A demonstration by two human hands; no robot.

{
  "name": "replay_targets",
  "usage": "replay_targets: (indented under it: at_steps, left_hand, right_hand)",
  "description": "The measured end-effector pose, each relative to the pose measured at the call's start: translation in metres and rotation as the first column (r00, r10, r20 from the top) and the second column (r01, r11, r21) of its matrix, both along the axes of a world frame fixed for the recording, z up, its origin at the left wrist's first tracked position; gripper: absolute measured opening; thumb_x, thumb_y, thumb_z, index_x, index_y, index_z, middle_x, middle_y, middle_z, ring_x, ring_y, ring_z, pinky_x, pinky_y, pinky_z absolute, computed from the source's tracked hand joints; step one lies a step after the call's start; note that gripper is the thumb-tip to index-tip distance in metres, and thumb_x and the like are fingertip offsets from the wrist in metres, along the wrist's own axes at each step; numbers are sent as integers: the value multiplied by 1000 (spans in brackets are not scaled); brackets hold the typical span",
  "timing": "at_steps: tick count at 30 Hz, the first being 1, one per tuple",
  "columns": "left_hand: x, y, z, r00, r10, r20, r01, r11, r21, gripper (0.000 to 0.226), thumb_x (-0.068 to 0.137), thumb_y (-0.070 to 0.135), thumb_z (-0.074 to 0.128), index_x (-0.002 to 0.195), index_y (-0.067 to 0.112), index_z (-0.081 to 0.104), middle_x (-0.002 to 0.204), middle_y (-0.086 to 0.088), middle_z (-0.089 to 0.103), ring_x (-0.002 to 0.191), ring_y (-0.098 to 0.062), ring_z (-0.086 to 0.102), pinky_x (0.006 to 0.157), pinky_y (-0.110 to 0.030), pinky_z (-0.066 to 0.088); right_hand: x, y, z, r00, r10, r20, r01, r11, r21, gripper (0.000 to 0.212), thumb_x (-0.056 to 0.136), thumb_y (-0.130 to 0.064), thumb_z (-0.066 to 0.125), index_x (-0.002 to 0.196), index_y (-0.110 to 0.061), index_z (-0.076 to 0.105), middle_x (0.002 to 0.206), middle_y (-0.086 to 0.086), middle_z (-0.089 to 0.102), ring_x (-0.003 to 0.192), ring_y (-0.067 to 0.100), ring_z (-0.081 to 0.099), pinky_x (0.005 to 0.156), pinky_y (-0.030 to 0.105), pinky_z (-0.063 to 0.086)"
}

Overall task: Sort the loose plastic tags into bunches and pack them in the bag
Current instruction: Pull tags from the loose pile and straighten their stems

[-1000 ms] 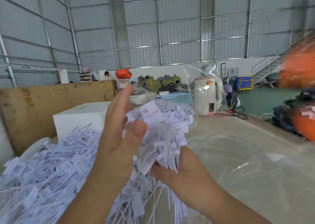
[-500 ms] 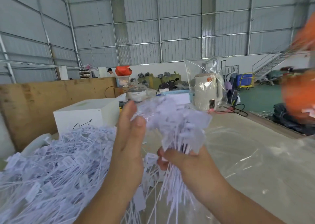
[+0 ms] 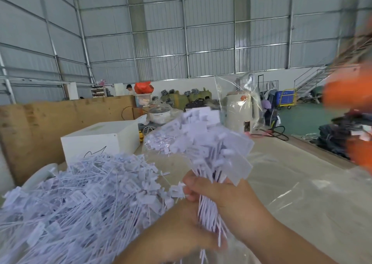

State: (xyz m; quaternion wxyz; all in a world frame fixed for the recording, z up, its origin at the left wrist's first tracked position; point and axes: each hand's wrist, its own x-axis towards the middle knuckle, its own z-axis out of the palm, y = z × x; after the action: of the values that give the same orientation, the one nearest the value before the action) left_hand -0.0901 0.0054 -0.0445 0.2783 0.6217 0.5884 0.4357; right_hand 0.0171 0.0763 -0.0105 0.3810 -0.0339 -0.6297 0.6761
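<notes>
The right hand [image 3: 227, 199] is clenched around a bunch of tags [image 3: 209, 149], gripping it at the stems just under the flat label heads, which fan out above the fist. The thin tails hang out below the fist, and the left hand [image 3: 181, 229] sits under them, fingers cupped against the tail ends; whether it actually pinches them or only steadies them I cannot tell, since that part is blurred.

The loose tags [image 3: 80, 199] lie in a big heap on the left of the bench [image 3: 291, 193], which is covered with clear plastic sheeting. Just behind the bunch sits what looks like a clear bag [image 3: 159, 143] with more tags inside. A white box [image 3: 100, 139] stands behind the heap, and a cream kettle [image 3: 239, 111] wrapped in plastic stands further back.

The tags look very light, thin and springy, and their smooth plastic is likely slippery, so single ones could slide out of a loose grip. The heads snag on each other in the heap. The safest hold is judged to be where the right hand has it: tight around the stems, close under the heads, with the tails squared up from below.
</notes>
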Motion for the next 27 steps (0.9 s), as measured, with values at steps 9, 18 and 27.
replay_targets:
  at_steps: [9,18,27]
  left_hand:
    - [3,2,3,993,83,83,-87,995,51,42,63,0,84,91,30,76,94,10,76,97,-6,70,76,-17,53]
    - [-22,-14,8,903,206,-377,-223,975,-2,45,55,55,86,51,24,53,49,13,45,49,-3,39,51,-21,30]
    - [-27,-13,6,960,147,-237,-181,975,-130,29,74,22,85,71,4,63,49,13,48,51,-4,44,53,-20,34]
  right_hand:
    - [1,0,3,997,-26,76,32,996,-81,20,62,-19,76,79,-9,74,73,15,73,58,19,66,54,26,52]
    - [5,4,5,995,-27,93,30,999,-26,9,76,-6,77,76,-2,69,58,11,61,54,20,59,52,28,51]
    - [-2,5,-10,993,-55,104,53,998,20,16,77,10,69,67,-2,70,56,14,61,52,23,59,54,27,51]
